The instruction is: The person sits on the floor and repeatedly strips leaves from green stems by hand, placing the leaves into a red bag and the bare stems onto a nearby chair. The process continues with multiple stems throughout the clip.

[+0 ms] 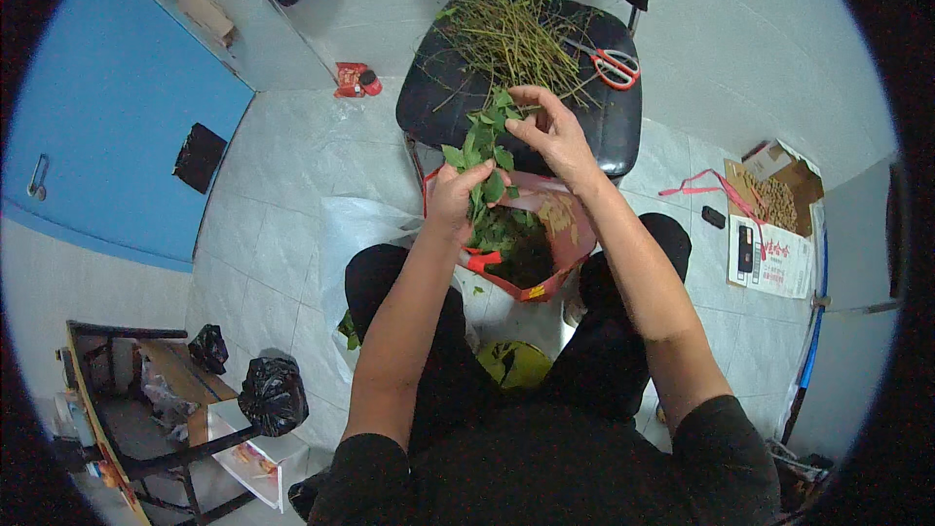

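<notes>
My left hand (459,199) grips a leafy green sprig (478,142) by its lower part, above an open red bag (577,230) that holds loose green leaves (511,241). At the sprig's upper end is my right hand (551,128), its thumb and forefinger apart beside the leaves; whether they touch a leaf is hard to tell. Beyond the hands, a pile of thin bare stems (511,36) lies on a black chair seat (438,98). Scissors with red and white handles (616,69) rest at the pile's right side.
A white plastic bag (358,223) lies on the floor at left, leaves near its lower edge. Between my feet is a yellow-green round object (515,364). At right stands an open cardboard box (803,183) with small brown pieces; lower left, a black tied bag (274,394) and a chair.
</notes>
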`<state>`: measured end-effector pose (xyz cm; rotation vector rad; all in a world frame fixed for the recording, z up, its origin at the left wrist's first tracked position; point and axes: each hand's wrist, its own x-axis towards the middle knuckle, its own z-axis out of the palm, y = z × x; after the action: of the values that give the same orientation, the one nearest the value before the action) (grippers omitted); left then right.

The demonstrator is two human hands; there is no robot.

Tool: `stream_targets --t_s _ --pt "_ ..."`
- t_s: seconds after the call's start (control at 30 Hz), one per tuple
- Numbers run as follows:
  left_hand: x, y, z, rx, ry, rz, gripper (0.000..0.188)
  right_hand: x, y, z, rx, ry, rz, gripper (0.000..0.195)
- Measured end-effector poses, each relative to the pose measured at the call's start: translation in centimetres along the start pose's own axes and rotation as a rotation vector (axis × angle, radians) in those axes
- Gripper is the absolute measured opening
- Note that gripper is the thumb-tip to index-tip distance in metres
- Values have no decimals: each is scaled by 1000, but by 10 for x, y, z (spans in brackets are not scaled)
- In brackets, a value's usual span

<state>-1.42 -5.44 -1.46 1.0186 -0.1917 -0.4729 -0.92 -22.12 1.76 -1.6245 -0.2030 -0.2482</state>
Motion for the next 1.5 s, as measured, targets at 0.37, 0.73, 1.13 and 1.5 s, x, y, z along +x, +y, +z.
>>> stream_targets --t_s 0.37,0.73,1.13,1.5 --pt "-3 -2 -6 -291 92 -140 17 5 13 3 -151 158 10 10" --pt "-12 27 -28 -173 230 85 5 -2 -2 -17 -865 411 -432 14" --pt "-17 17 -8 16 85 -123 19 -14 -2 0 -946 22 -743 23" --pt "-15 5 0 79 87 -72 20 -17 0 9 -890 -45 -661 25"
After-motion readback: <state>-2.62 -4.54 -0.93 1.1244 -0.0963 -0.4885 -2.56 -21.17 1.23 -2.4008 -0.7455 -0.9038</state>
